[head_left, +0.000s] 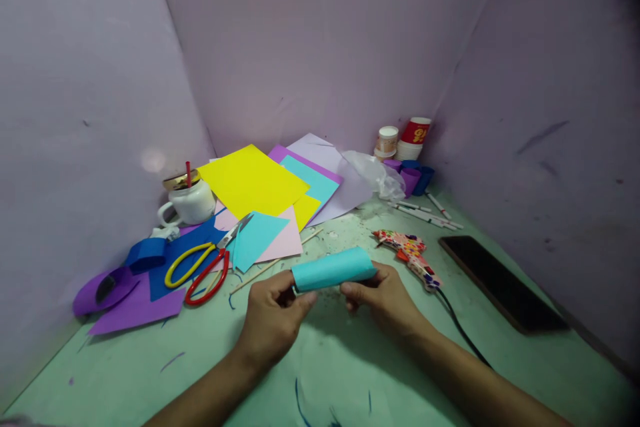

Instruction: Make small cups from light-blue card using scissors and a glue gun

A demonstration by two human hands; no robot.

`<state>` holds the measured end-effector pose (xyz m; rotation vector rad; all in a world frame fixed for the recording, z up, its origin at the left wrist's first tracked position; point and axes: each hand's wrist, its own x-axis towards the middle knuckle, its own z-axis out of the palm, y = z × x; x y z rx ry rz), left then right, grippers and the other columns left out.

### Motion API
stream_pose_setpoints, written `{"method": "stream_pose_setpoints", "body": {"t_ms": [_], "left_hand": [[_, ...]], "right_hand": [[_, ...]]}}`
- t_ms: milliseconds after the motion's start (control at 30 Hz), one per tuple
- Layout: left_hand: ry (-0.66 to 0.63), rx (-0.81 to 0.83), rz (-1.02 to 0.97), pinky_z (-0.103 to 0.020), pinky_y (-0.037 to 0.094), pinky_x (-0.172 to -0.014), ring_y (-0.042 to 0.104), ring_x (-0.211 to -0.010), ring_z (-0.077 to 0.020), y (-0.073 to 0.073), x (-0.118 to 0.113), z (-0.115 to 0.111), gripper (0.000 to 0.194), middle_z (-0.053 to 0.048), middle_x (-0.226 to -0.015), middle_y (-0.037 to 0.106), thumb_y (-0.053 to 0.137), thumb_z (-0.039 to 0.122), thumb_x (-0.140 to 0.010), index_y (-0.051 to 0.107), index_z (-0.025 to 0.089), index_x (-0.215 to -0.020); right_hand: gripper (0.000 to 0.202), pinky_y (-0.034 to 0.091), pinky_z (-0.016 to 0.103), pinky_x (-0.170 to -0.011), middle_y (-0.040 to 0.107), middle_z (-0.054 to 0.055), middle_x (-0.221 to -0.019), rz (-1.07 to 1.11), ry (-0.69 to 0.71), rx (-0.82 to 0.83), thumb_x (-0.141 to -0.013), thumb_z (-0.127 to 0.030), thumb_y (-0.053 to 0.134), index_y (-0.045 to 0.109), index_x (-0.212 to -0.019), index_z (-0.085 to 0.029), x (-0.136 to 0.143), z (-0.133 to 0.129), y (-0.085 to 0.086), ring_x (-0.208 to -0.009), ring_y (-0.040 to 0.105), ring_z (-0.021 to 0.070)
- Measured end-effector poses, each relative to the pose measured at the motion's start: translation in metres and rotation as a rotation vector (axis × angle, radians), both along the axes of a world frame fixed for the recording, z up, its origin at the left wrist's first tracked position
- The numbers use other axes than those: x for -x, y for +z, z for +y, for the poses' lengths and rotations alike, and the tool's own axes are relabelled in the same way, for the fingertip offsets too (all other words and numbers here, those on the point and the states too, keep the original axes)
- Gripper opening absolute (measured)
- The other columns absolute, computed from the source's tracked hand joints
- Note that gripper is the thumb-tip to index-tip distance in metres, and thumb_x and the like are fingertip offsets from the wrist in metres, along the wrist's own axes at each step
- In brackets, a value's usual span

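Note:
A light blue paper roll [334,269] is held level above the green table, between both hands. My left hand [275,317] grips its left end, some fingers hidden inside or behind the roll and the thumb along the lower edge. At the right end, my right hand [383,297] pinches the paper with thumb and fingers. Scissors [225,257] with one yellow and one red handle lie open to the left, beside a light blue paper piece [260,239]. A patterned glue gun [411,255] with a black cord rests to the right of the hands.
A white mug [193,201] stands at the left, behind blue and purple paper pieces [145,310]. Yellow sheets [253,180] and others lie at the back. Paper cups [413,137], a plastic bag [377,173], markers [425,215] and a phone [500,280] are on the right.

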<state>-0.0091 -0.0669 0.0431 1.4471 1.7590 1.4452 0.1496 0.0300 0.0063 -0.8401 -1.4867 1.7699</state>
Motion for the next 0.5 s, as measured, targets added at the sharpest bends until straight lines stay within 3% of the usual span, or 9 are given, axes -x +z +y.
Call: {"method": "stream_pose_setpoints", "body": {"t_ms": [167,433,500], "left_hand": [[-0.056,-0.05,0.029,-0.022,0.046,-0.051,0.058,-0.056,-0.015,-0.0001,-0.0025,0.0,0.012,-0.003,-0.06,0.066,0.06,0.02,-0.067,0.07,0.012,-0.064],[-0.026,-0.186,0.169,-0.019,0.038,-0.045,0.048,-0.048,-0.0094,-0.0067,0.0021,-0.0018,0.015,0.002,-0.052,0.055,0.058,0.017,-0.071,0.065,0.014,-0.058],[0.007,-0.203,0.211,-0.02,0.038,-0.046,0.047,-0.049,-0.0097,-0.0084,0.0032,-0.0024,0.016,0.002,-0.053,0.054,0.057,0.017,-0.073,0.064,0.014,-0.059]], "right_hand": [[0.017,0.044,0.022,-0.047,0.063,0.0,-0.048,-0.008,0.022,-0.06,-0.061,-0.025,0.076,0.064,-0.062,-0.014,-0.0012,0.0002,0.0031,-0.044,0.055,0.0115],[0.027,0.044,0.024,-0.047,0.06,-0.001,-0.051,-0.035,0.056,-0.15,-0.061,-0.033,0.076,0.061,-0.074,-0.015,-0.0029,0.0025,0.0057,-0.045,0.055,0.0129],[0.035,0.043,0.025,-0.045,0.058,-0.002,-0.054,-0.069,-0.034,-0.25,-0.063,-0.035,0.075,0.059,-0.087,-0.016,-0.0045,0.0017,0.0058,-0.045,0.054,0.0133]]}}
